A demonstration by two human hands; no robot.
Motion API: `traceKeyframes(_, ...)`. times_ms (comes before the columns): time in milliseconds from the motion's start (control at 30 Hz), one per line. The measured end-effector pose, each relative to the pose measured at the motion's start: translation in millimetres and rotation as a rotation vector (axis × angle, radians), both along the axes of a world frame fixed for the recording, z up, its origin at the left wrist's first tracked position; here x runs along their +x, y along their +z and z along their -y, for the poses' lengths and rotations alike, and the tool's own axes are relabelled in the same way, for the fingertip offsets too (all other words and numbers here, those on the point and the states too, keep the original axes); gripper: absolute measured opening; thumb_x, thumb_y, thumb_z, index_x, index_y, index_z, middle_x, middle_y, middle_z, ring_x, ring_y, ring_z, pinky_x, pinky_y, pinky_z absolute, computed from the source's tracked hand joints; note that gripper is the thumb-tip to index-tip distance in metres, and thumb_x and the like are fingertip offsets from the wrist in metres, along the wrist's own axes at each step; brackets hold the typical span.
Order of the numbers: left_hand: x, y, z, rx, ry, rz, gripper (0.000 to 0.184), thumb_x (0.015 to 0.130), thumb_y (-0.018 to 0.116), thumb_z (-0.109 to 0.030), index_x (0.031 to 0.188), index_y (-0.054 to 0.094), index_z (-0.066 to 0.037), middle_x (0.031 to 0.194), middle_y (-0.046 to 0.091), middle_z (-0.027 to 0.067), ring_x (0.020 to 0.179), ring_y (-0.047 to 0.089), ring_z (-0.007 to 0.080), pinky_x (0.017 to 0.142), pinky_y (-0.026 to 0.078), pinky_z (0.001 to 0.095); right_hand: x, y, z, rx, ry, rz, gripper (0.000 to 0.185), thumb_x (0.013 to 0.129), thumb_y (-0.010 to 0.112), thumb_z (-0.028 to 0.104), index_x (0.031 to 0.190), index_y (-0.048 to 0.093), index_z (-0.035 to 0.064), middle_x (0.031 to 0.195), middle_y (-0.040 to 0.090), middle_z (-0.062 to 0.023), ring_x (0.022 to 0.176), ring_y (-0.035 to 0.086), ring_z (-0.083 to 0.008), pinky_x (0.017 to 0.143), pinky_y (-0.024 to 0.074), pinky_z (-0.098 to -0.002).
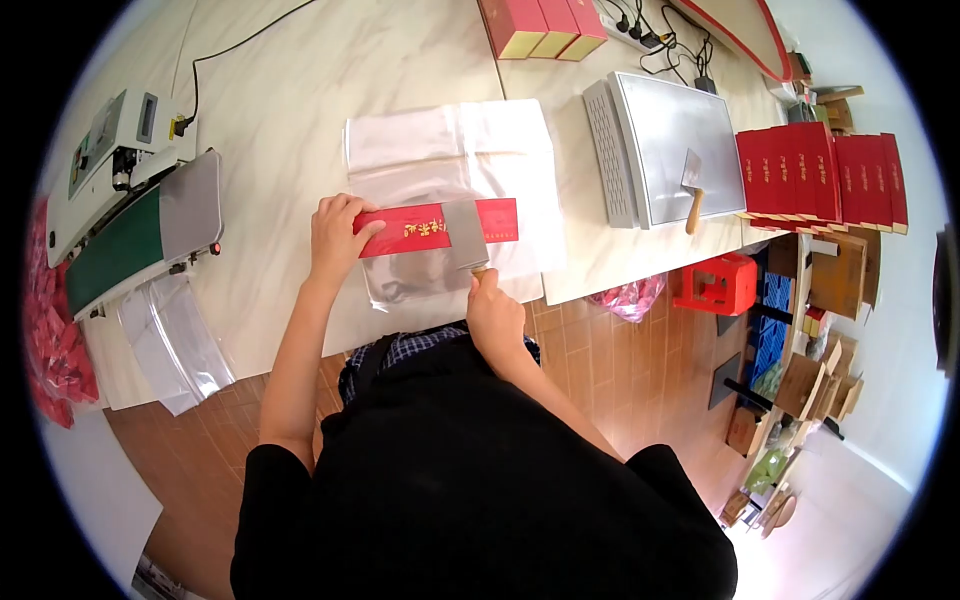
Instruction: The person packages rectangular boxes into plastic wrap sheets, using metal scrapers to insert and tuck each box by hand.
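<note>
A long red box [400,231] with gold characters lies across a stack of clear plastic sheets [410,135] on the marbled table. My left hand [340,236] grips the box's left end, thumb on top and fingers behind it. In my right hand [495,317] is the wooden handle of a wide metal scraper [465,235]. Its flat blade rests over the right half of the box and covers some of the print.
A metal hot plate [675,150] with a small trowel [692,185] on it stands at right. Beyond it are red boxes [815,175]. More red boxes [545,28] sit at the back. A green-belted machine [130,235] stands left; a red stool [718,284] is on the floor.
</note>
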State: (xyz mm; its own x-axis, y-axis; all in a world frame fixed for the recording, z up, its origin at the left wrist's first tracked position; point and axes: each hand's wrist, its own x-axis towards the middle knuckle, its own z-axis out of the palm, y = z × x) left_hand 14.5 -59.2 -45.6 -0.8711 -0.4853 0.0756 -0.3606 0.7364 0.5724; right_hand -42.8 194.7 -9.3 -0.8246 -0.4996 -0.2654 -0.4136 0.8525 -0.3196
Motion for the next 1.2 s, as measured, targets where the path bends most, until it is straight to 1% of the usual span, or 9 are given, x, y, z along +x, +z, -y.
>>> traceKeyframes(233,0,0,0,-0.011,-0.007,-0.007,0.024,0.076,0.077,-0.026,0.094,0.069,-0.013,0.098,0.063,0.0022,0.102,0.053,0.0265,0.086,0.042,0.0402,-15,-2,-10,0.075,-0.066,-0.017,0.028,0.102,0.043,0.029,0.095,0.043,0.0012,0.063,0.064,-0.0204,0.057,0.064,-0.0411,0.051,0.0502,-0.0507)
traceKeyframes(333,0,0,0,-0.018,-0.007,-0.009,0.024,0.075,0.078,-0.026,0.094,0.069,-0.012,0.098,0.063,0.0022,0.102,0.053,0.0265,0.086,0.042,0.0406,-21,-2,-16,0.139,-0.101,-0.034,0.029,0.101,0.044,0.031,0.098,0.045,0.0015,0.063,0.065,-0.0180,0.059,0.067,-0.0377,0.054,0.0529,-0.0478)
traceKeyframes(733,2,1,-2,0.022,0.037,-0.023,0.022,0.077,0.077,-0.025,0.094,0.070,-0.013,0.097,0.063,0.0016,0.102,0.054,0.0261,0.086,0.042,0.0403,-35,3,-31,0.147,-0.168,-0.027,0.030,0.101,0.043,0.031,0.100,0.044,0.0014,0.071,0.066,-0.0231,0.066,0.067,-0.0426,0.062,0.0524,-0.0519)
traceKeyframes(1000,39,-19,20,-0.025,0.265,-0.085,0.019,0.084,0.071,-0.025,0.098,0.069,-0.012,0.098,0.064,0.0051,0.099,0.057,0.0273,0.086,0.044,0.0413,-64,26,-66,0.118,-0.112,-0.119,0.030,0.103,0.039,0.033,0.105,0.042,0.0032,0.074,0.065,-0.0270,0.070,0.064,-0.0465,0.062,0.0495,-0.0551)
traceKeyframes(1067,51,-37,27,0.179,0.447,-0.233,0.024,0.092,0.064,-0.029,0.103,0.066,-0.008,0.101,0.066,0.0071,0.097,0.061,0.0235,0.088,0.047,0.0370,-73,34,-59,0.044,-0.047,-0.103,0.028,0.103,0.041,0.031,0.110,0.045,0.0047,0.077,0.065,-0.0274,0.071,0.064,-0.0467,0.062,0.0484,-0.0548)
traceKeyframes(1100,56,-50,31,0.180,0.480,-0.236,0.024,0.092,0.064,-0.029,0.103,0.066,-0.008,0.101,0.066,0.0071,0.097,0.061,0.0235,0.088,0.047,0.0370,-77,36,-53,-0.061,0.052,-0.075,0.026,0.102,0.043,0.030,0.111,0.047,0.0057,0.080,0.065,-0.0254,0.074,0.064,-0.0452,0.063,0.0487,-0.0534)
traceKeyframes(1133,60,-63,35,0.513,0.559,-0.313,0.028,0.094,0.062,-0.031,0.105,0.065,-0.005,0.102,0.067,0.0076,0.096,0.063,0.0208,0.088,0.047,0.0342,-80,39,-46,-0.166,0.148,-0.043,0.024,0.102,0.045,0.028,0.113,0.050,0.0068,0.083,0.066,-0.0234,0.076,0.065,-0.0438,0.064,0.0491,-0.0519)
traceKeyframes(1167,65,-74,36,0.848,0.623,-0.394,0.032,0.097,0.060,-0.033,0.107,0.064,-0.002,0.103,0.068,0.0081,0.096,0.064,0.0182,0.088,0.048,0.0315,-80,40,-35,-0.228,0.212,0.033,0.021,0.101,0.049,0.025,0.114,0.056,0.0090,0.090,0.067,-0.0182,0.081,0.065,-0.0396,0.068,0.0506,-0.0471)
traceKeyframes(1200,69,-70,35,0.848,0.646,-0.403,0.032,0.097,0.060,-0.033,0.107,0.064,-0.002,0.103,0.068,0.0081,0.096,0.064,0.0182,0.088,0.048,0.0315,-80,40,-20,-0.269,0.315,0.084,0.021,0.099,0.051,0.025,0.111,0.058,0.0084,0.093,0.067,-0.0165,0.085,0.065,-0.0374,0.070,0.0509,-0.0448)
